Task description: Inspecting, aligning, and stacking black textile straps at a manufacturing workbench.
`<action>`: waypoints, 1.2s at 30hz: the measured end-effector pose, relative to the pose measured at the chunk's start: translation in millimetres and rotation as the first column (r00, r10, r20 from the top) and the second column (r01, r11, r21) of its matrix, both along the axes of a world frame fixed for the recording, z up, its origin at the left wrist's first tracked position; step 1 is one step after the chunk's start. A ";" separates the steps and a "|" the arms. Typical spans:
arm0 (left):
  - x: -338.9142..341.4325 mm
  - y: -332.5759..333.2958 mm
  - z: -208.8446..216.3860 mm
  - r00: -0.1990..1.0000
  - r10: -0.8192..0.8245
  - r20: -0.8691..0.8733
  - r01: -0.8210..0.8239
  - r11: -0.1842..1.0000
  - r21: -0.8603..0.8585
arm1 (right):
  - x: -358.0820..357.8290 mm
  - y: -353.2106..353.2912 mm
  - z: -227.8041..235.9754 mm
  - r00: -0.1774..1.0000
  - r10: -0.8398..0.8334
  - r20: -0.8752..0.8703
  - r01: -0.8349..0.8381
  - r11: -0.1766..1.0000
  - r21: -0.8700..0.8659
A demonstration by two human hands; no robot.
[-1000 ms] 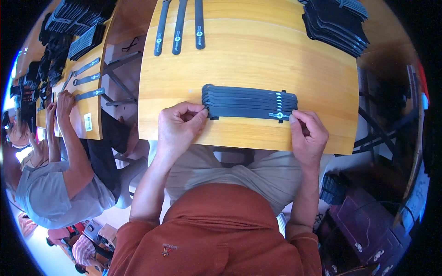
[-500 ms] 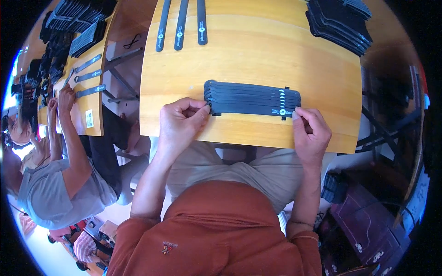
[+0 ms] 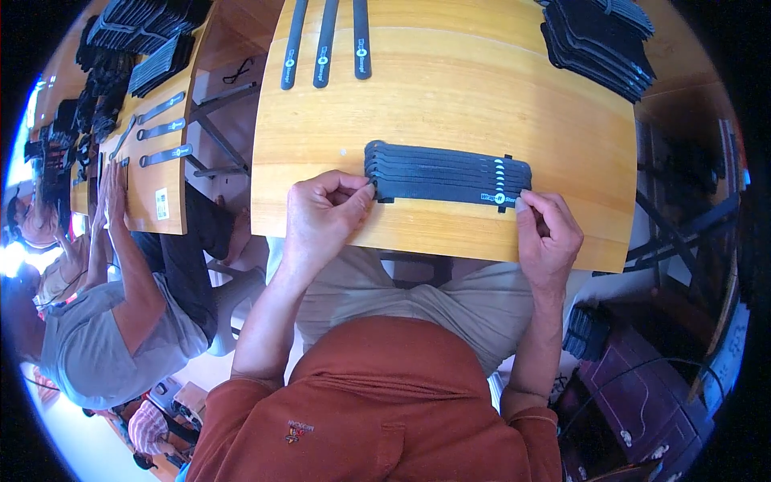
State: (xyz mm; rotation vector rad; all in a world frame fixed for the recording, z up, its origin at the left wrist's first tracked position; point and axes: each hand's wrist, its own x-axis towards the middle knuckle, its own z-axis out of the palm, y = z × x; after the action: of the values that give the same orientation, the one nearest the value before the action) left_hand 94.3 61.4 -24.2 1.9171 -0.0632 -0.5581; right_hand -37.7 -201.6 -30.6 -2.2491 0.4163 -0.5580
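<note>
A row of overlapping black storage straps [image 3: 438, 173] lies on the wooden table in front of me, light printed marks lined up near its right end. My left hand [image 3: 321, 215] pinches the lower left corner of the nearest strap between thumb and forefinger. At the opposite end, my right hand [image 3: 550, 233] is closed in a pinch on that same strap's right tip. Small dark tabs [image 3: 502, 210] stick out from under the row near both ends. What lies beneath the straps is hidden.
Three single straps [image 3: 325, 48] lie at the table's far left. A stack of black straps [image 3: 598, 44] sits at the far right. To the left, a co-worker [image 3: 120, 321] sits at another table [image 3: 173, 181] with straps and black bundles. A dark red cabinet [image 3: 642, 402] stands at lower right.
The whole view has shifted slightly, moving the scene a little to the right. My hands keep their hold on the strap's ends. The co-worker's hands have come closer together.
</note>
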 end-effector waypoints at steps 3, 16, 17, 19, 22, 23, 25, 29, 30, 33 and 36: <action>-0.4 -0.8 0.2 1.000 -0.007 0.000 0.007 1.000 0.003 | 0.1 1.0 1.3 1.000 -0.004 -0.008 0.004 1.000 0.002; -1.5 -2.1 1.1 1.000 0.017 -0.009 -0.017 0.999 -0.033 | 0.1 1.8 -2.0 0.999 -0.009 0.035 0.008 0.999 0.034; -1.4 -2.3 2.7 1.000 0.014 -0.005 -0.015 1.000 -0.026 | 0.1 2.0 -1.2 1.000 -0.006 0.029 0.006 1.000 0.024; -1.8 -3.0 3.3 1.000 0.021 -0.013 -0.021 0.999 -0.026 | -0.2 1.0 -1.7 1.000 -0.006 0.021 0.006 1.000 0.009; -2.0 -7.0 6.4 0.999 0.045 -0.026 -0.045 0.999 -0.008 | -0.3 0.7 -3.9 0.999 0.001 0.047 0.000 1.000 -0.019; -2.3 -8.1 7.2 0.998 0.062 -0.032 -0.061 0.998 0.008 | -0.1 1.7 -3.5 0.999 -0.003 0.045 0.003 1.000 -0.003; -2.5 -8.1 7.0 0.998 0.056 -0.023 -0.056 0.998 0.006 | 0.4 3.2 -2.9 0.999 -0.008 0.045 0.007 1.000 0.013; -2.3 -6.9 6.8 0.999 0.044 -0.020 -0.045 0.998 -0.038 | 0.8 2.7 -2.0 1.000 -0.014 0.028 0.014 1.000 0.004; -2.4 -7.4 7.7 0.999 0.042 -0.019 -0.043 0.998 -0.040 | 0.7 2.2 -2.8 0.999 -0.009 0.035 0.010 1.000 -0.016; -2.4 -8.5 9.5 0.999 0.046 -0.017 -0.046 0.999 0.000 | 0.1 1.7 -4.1 0.999 -0.007 0.037 0.007 1.000 -0.003; -1.9 -7.8 7.8 0.999 0.041 -0.020 -0.041 0.999 0.001 | 0.9 2.2 -1.4 1.000 -0.017 0.016 0.017 1.000 0.005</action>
State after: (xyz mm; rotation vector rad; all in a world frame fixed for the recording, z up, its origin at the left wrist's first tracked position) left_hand 92.4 53.6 -16.4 1.9091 -0.0107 -0.5496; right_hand -36.8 -199.3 -32.1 -2.2368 0.4282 -0.5827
